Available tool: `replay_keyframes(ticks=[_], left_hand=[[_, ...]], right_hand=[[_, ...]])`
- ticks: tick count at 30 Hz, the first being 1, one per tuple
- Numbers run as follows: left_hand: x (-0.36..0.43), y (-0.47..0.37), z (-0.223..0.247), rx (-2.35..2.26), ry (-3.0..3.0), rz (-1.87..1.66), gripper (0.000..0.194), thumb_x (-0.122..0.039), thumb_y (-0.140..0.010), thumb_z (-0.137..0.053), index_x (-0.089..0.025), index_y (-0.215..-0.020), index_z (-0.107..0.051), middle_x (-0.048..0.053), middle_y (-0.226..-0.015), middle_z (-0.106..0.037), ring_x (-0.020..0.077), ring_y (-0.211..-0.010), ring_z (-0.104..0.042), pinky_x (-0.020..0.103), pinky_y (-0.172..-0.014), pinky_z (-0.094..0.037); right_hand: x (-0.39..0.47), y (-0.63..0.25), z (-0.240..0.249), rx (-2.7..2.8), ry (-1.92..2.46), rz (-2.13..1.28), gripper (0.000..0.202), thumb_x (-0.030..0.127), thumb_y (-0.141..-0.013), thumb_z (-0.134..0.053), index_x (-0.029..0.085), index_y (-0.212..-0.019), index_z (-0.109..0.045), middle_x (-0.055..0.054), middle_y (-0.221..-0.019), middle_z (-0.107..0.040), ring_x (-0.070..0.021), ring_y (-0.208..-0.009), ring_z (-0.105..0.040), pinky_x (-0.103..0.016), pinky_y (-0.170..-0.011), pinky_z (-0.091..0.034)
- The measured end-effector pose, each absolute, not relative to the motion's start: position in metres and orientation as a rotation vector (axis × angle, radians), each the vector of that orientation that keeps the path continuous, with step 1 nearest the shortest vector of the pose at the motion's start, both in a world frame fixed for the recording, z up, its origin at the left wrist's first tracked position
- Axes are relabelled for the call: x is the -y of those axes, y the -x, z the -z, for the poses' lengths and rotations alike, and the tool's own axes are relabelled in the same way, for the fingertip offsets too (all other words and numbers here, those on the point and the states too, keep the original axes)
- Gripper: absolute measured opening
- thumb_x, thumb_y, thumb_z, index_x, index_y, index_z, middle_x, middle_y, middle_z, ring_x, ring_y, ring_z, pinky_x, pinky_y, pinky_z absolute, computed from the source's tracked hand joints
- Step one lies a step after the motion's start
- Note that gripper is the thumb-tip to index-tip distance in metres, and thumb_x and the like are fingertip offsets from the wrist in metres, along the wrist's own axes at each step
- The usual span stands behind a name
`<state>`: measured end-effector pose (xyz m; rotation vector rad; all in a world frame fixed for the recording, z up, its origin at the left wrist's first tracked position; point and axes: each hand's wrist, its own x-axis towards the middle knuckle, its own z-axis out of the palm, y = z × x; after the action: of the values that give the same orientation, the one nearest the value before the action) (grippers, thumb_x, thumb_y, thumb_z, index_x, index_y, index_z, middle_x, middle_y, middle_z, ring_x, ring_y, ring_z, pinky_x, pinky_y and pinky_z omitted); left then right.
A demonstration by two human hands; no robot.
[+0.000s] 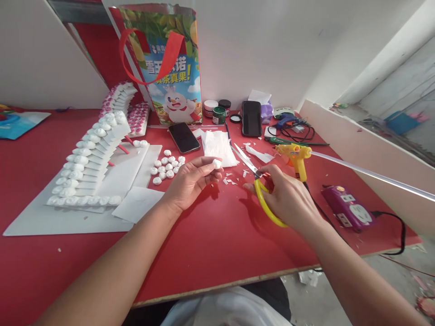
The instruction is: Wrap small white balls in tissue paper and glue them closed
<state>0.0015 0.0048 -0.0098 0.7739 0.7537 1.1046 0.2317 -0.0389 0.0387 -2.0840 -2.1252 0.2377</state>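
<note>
Between the fingertips of my left hand (pixel 192 181) is a small white paper rosette (pixel 216 164). My right hand (pixel 283 194) is closed on a pair of scissors (pixel 265 206) with yellow handles, its blades pointing away to the upper left. Left of my left hand, several finished white rosettes (pixel 163 169) lie grouped on the red table. A curved white stepped model (pixel 97 165), edged with more rosettes, stands on a white board (pixel 34 222). Folded white tissue paper (pixel 219 147) lies beyond my hands, with paper scraps (pixel 229 180) scattered in front of it.
A yellow glue gun (pixel 295 158) with a long clear stick and a purple power socket (pixel 348 208) are at the right. Phones (pixel 184 137), paint jars (pixel 219 115) and a printed bag (pixel 173 68) stand or lie at the back. The table's front edge (pixel 217 290) is near me.
</note>
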Motion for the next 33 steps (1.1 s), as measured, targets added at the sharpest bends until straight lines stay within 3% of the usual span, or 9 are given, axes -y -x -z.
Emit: replay_keyframes(ticks=[6, 9, 14, 16, 18, 22, 28, 33], left_hand=[[-0.007, 0.000, 0.007, -0.675, -0.673, -1.104, 0.019, -0.024, -0.075, -0.084, -0.013, -0.089, -0.078, 0.005, -0.079, -0.071, 0.0100, -0.068, -0.063, 0.022, -0.068, -0.052], [-0.008, 0.001, 0.005, -0.639, -0.650, -1.084, 0.021, -0.027, -0.074, -0.085, -0.011, -0.084, -0.077, 0.004, -0.077, -0.067, 0.0085, -0.064, -0.057, 0.021, -0.062, -0.049], [-0.008, -0.001, 0.005, -0.681, -0.706, -1.151, 0.029, -0.032, -0.069, -0.090, -0.012, -0.084, -0.075, 0.002, -0.076, -0.065, 0.0086, -0.064, -0.055, 0.023, -0.064, -0.047], [-0.007, -0.002, 0.006, -0.777, -0.801, -1.234, 0.028, -0.031, -0.070, -0.090, -0.015, -0.087, -0.074, 0.001, -0.076, -0.066, 0.0098, -0.067, -0.057, 0.025, -0.069, -0.048], [-0.007, -0.002, 0.007, -0.895, -0.962, -1.325, 0.025, -0.031, -0.073, -0.088, -0.018, -0.089, -0.074, 0.001, -0.078, -0.068, 0.0121, -0.071, -0.060, 0.027, -0.074, -0.048], [-0.006, 0.000, 0.010, -1.074, -1.327, -1.381, 0.020, -0.031, -0.079, -0.084, -0.020, -0.093, -0.076, 0.003, -0.088, -0.070, 0.0166, -0.081, -0.061, 0.028, -0.079, -0.047], [-0.008, 0.003, 0.017, -1.159, -1.657, -1.323, 0.021, -0.030, -0.091, -0.071, -0.026, -0.109, -0.078, 0.005, -0.099, -0.066, 0.0202, -0.091, -0.060, 0.031, -0.090, -0.047], [-0.009, 0.000, 0.018, -1.159, -1.553, -1.314, 0.022, -0.034, -0.090, -0.072, -0.025, -0.109, -0.080, 0.006, -0.104, -0.070, 0.0207, -0.100, -0.064, 0.031, -0.094, -0.050]], right_hand=[[0.022, -0.228, -0.038, 2.235, 2.502, -0.046, 0.029, 0.035, -0.097, -0.048, 0.012, -0.110, -0.060, -0.018, -0.086, -0.075, -0.0328, -0.084, -0.074, -0.032, -0.058, -0.033], [0.020, -0.225, -0.040, 2.345, 2.485, -0.038, 0.034, 0.040, -0.098, -0.051, 0.011, -0.111, -0.062, -0.020, -0.091, -0.075, -0.0339, -0.088, -0.074, -0.032, -0.059, -0.037], [0.014, -0.208, -0.067, 2.391, 2.208, -0.010, 0.029, 0.044, -0.096, -0.058, 0.018, -0.091, -0.069, -0.015, -0.085, -0.074, -0.0284, -0.078, -0.071, -0.032, -0.057, -0.037], [0.005, -0.196, -0.074, 2.276, 1.885, -0.220, 0.028, 0.042, -0.097, -0.057, 0.019, -0.087, -0.071, -0.009, -0.077, -0.073, -0.0237, -0.073, -0.068, -0.031, -0.059, -0.040], [-0.007, -0.183, -0.071, 2.070, 1.623, -0.637, 0.028, 0.044, -0.095, -0.060, 0.020, -0.087, -0.072, -0.005, -0.071, -0.071, -0.0192, -0.065, -0.066, -0.029, -0.057, -0.044], [-0.026, -0.169, -0.044, 1.630, 1.341, -1.247, 0.032, 0.045, -0.079, -0.079, 0.015, -0.089, -0.073, -0.005, -0.073, -0.073, -0.0165, -0.064, -0.067, -0.026, -0.052, -0.051], [-0.031, -0.176, -0.015, 1.420, 1.276, -1.485, 0.034, 0.041, -0.069, -0.087, 0.013, -0.084, -0.074, -0.001, -0.067, -0.071, -0.0080, -0.051, -0.057, -0.023, -0.051, -0.048], [-0.036, -0.177, -0.011, 1.332, 1.235, -1.488, 0.024, 0.030, -0.071, -0.083, 0.013, -0.083, -0.071, -0.002, -0.071, -0.072, -0.0091, -0.060, -0.062, -0.022, -0.058, -0.051]])
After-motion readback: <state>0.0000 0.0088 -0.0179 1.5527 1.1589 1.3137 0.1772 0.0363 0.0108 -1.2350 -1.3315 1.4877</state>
